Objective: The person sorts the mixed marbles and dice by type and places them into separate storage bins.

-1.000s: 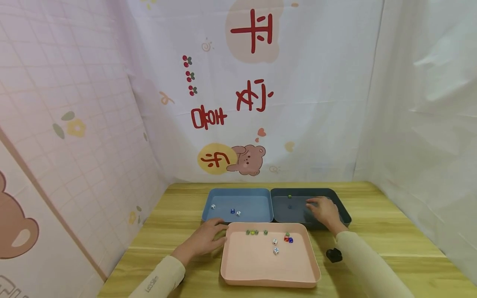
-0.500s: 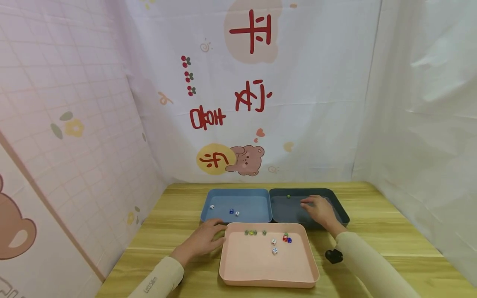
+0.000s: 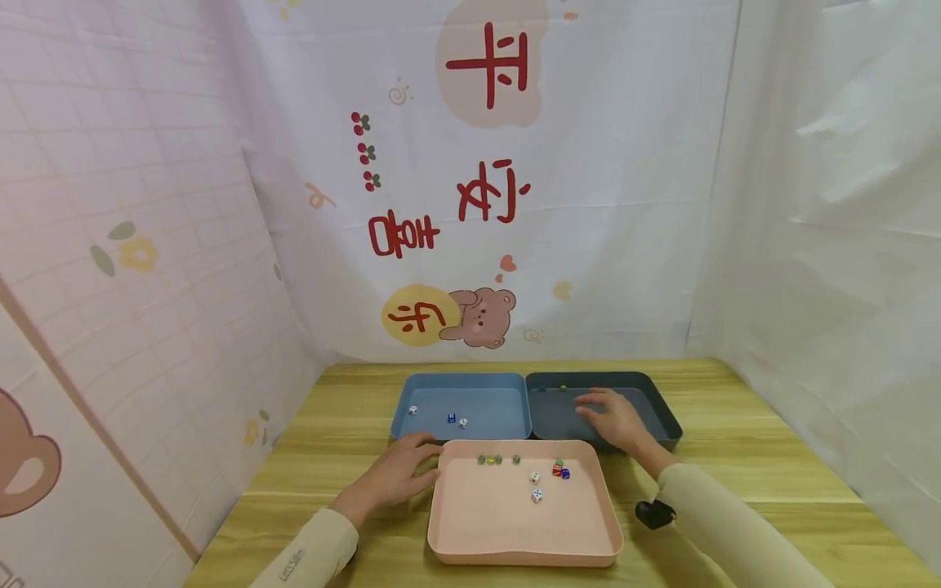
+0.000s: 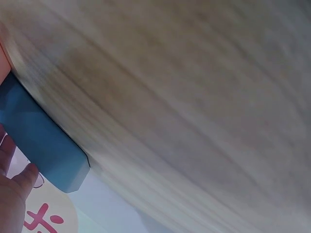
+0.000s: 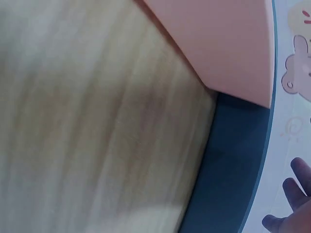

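Head view, right hand over dark tray, left hand by pink tray, fingers apart, blue tray, curtain behind.

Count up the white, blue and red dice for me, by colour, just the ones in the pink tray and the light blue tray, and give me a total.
White dice: 4, two in the pink tray and two in the light blue tray
Blue dice: 2, one in each
Red die: 1, in the pink tray
Total: 7
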A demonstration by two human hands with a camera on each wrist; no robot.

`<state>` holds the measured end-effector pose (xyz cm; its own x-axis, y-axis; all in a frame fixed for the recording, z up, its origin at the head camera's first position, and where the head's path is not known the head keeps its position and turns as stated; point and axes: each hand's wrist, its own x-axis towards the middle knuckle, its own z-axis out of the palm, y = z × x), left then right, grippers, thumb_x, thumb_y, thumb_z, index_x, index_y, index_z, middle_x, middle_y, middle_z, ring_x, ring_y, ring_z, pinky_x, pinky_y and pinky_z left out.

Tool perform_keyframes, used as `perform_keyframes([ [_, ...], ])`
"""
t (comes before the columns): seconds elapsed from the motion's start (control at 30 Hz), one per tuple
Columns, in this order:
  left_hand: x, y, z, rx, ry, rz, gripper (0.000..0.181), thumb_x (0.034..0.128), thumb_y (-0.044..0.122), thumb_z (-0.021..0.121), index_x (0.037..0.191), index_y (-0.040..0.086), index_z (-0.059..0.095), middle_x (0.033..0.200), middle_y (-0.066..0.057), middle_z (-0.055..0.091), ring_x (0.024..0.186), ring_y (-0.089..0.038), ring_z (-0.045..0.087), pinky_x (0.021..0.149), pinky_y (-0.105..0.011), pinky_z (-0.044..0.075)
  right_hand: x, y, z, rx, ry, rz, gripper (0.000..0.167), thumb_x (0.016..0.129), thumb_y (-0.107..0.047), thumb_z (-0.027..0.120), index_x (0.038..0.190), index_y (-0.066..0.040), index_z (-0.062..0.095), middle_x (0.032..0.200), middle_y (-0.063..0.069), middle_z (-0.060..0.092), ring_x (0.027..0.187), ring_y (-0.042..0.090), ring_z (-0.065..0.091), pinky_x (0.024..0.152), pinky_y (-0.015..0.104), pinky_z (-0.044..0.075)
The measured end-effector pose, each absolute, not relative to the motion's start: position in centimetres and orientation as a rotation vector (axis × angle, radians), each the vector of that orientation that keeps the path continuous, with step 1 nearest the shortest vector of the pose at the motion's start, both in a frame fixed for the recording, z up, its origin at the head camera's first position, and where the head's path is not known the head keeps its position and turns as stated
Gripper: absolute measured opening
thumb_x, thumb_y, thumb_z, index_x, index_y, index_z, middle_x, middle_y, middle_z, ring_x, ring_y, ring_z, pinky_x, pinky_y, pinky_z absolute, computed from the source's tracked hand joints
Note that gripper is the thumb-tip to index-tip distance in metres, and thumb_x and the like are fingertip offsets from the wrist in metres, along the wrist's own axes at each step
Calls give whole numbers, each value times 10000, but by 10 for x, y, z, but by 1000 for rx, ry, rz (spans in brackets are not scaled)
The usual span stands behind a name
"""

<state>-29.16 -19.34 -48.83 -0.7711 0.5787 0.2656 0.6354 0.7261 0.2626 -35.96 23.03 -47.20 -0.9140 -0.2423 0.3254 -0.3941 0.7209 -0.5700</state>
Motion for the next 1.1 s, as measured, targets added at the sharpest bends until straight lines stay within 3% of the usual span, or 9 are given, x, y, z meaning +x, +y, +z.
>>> perform_keyframes([
  [0.43,-287,-199,-492,-964,-2737,-532,360,955,203,655,1270,28,646,1296,-214,551,1217,-391,514,985,-573,434,-340,210,-482,632,-2708,1034,185,940,-168,689,1068,-60,765,1374,296,511,1273,509,452,984,639,409],
  [0.7,-293,-194,-490,-989,-2728,-550,369,967,226,642,1282,35,639,1302,-204,552,1226,-388,510,991,-572,432,-333,207,-489,620,-2706,875,81,876,-148,758,921,-205,795,1311,243,589,1245,480,499,1004,802,177],
  [0.9,-291,-194,-489,-999,-2731,-554,368,962,206,642,1279,20,636,1296,-225,552,1219,-396,511,992,-575,429,-329,201,-491,592,-2774,874,129,871,-167,762,857,-294,777,1339,212,576,1282,452,462,1037,784,120],
  [1.1,-291,-194,-489,-1001,-2735,-550,374,965,220,635,1283,22,634,1299,-218,549,1222,-388,509,994,-571,430,-324,200,-494,605,-2850,789,94,852,-176,782,891,-261,788,1367,194,554,1346,453,380,1055,769,75],
])
